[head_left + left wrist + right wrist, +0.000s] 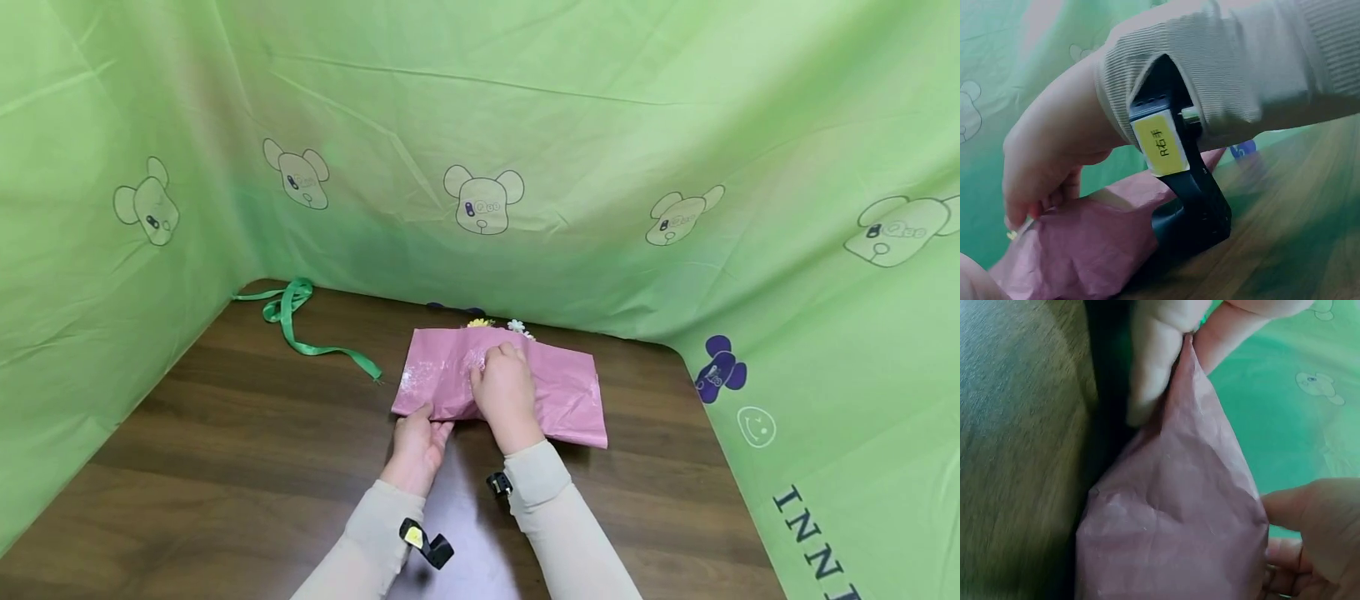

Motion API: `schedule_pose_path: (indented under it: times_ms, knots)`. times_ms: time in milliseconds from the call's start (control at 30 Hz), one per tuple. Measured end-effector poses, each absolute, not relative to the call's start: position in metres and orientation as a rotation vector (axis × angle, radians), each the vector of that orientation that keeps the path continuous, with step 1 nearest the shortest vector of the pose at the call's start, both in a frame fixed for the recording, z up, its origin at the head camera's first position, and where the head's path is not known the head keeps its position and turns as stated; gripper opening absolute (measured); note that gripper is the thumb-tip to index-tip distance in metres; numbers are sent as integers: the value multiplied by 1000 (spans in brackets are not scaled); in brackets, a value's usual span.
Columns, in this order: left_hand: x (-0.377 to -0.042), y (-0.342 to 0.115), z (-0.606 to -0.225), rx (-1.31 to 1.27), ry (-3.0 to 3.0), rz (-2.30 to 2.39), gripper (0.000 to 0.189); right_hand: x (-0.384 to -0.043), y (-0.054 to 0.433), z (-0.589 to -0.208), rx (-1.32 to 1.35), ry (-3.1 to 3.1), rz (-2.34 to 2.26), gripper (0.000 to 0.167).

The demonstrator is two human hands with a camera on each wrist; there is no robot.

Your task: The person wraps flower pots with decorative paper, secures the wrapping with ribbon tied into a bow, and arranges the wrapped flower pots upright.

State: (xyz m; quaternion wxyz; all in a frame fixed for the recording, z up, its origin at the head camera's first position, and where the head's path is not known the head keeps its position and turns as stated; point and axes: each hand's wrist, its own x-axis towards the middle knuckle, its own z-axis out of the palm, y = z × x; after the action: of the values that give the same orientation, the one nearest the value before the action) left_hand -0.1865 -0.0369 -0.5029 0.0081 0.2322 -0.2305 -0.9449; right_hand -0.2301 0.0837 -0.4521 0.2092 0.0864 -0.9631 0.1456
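Note:
A creased sheet of pink wrapping paper (568, 387) with whitish patches lies in front of me. At its near edge, left of the middle, my left hand (417, 446) pinches the paper, thumb on top and fingers beneath. The right wrist view shows that pinched corner drawn to a point between the fingers of my left hand (1169, 347). Over the sheet's middle, my right hand (507, 390) has its fingers curled onto the paper. A yellow flower (480, 322) and a pale blue flower (515, 326) peek out past the far edge; the rest of them is hidden.
A green ribbon (287, 312) lies loosely curled at the back left of the brown wooden table (247, 467). Green printed cloth (480, 108) rises behind the table and along both sides. Black camera mounts (427, 542) sit at both wrists.

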Motion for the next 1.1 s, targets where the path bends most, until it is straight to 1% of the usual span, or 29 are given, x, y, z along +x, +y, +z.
schedule_pose_path:
  times_ms: [67,167,467,700,867,967,1100]
  knots:
    - [-186,-40,-503,709,-728,-2993,54,-230,81,-454,204,-2696,389,32]
    - [-186,-46,-502,679,-725,-3041,55,-229,78,-456,154,-2692,394,35]
    - [-186,-59,-498,677,-646,-3076,57,-230,67,-465,71,-2650,365,28]
    - [-192,-66,-497,666,-679,-3119,57,-232,63,-470,118,-2644,266,32]
    - [-195,-70,-500,704,-606,-3106,56,-233,63,-470,121,-2669,279,32]
    - [-194,-73,-499,701,-686,-3074,55,-233,64,-472,118,-2667,283,33]
    - [-198,-86,-501,701,-1005,-3017,52,-233,63,-474,131,-2660,280,35]
